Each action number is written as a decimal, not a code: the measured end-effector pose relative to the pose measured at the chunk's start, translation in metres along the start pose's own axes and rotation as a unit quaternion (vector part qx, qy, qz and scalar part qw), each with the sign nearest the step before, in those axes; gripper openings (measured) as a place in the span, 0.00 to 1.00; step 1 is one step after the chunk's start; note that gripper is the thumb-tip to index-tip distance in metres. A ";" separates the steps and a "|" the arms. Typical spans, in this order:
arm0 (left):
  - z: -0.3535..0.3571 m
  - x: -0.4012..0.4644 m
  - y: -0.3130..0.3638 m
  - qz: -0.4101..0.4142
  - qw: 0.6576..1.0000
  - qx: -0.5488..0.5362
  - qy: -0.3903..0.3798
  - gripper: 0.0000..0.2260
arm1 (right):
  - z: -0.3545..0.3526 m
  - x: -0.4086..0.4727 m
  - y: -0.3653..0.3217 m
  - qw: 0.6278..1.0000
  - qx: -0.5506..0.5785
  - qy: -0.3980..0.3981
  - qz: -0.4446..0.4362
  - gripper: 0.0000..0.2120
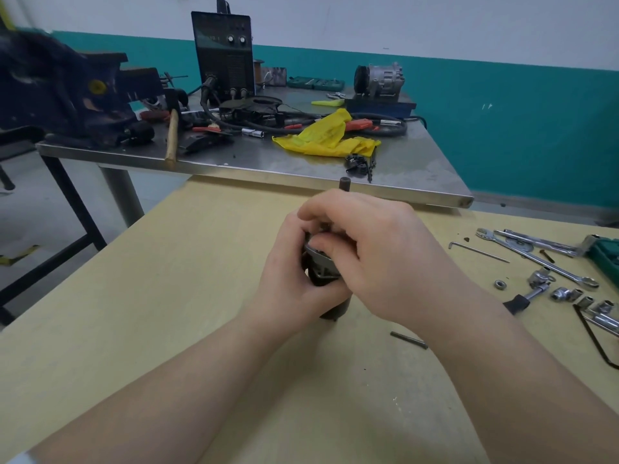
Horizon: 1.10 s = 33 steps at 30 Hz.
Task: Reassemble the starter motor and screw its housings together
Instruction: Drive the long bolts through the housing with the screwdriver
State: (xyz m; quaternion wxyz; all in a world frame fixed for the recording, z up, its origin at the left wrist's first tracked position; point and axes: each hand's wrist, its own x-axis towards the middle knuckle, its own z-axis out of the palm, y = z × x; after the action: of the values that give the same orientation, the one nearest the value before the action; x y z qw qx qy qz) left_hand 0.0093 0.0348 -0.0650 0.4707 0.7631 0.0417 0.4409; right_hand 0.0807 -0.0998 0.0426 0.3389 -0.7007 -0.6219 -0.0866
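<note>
Both forearms reach to the starter motor [323, 269], upright on the surface [167, 296], left hand [291, 272] and right hand [375, 249] fingers curled around its top; heavy, rigid, probably greasy, best gripped round the body.

1. You are in a workshop: a heavy dark bench vise [67, 95] sits at the left corner of the steel-topped metal table [418, 169].
2. A black box-shaped welding machine with two knobs [225, 55] stands at that table's far edge, its cables coiled beside it.
3. Silver spanners [536, 259] and sockets [566, 293] lie along the right edge of your pale wooden table [167, 296].
</note>
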 end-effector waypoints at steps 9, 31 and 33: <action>0.000 0.002 -0.001 0.012 1.000 0.011 0.007 0.31 | 0.006 -0.005 0.013 0.997 -0.010 0.069 -0.029 0.04; -0.002 0.000 -0.003 0.012 1.000 0.019 0.001 0.34 | 0.011 -0.014 0.018 0.996 0.013 0.084 -0.026 0.05; -0.003 0.001 -0.004 0.019 1.000 0.024 -0.004 0.35 | 0.012 -0.014 0.021 0.994 0.040 0.097 -0.010 0.05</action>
State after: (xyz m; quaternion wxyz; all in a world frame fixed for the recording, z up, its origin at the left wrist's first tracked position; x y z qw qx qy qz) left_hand 0.0090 0.0399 -0.0673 0.4437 0.7766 0.0357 0.4459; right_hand 0.0933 -0.1038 0.0184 0.4244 -0.6684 -0.5961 -0.1331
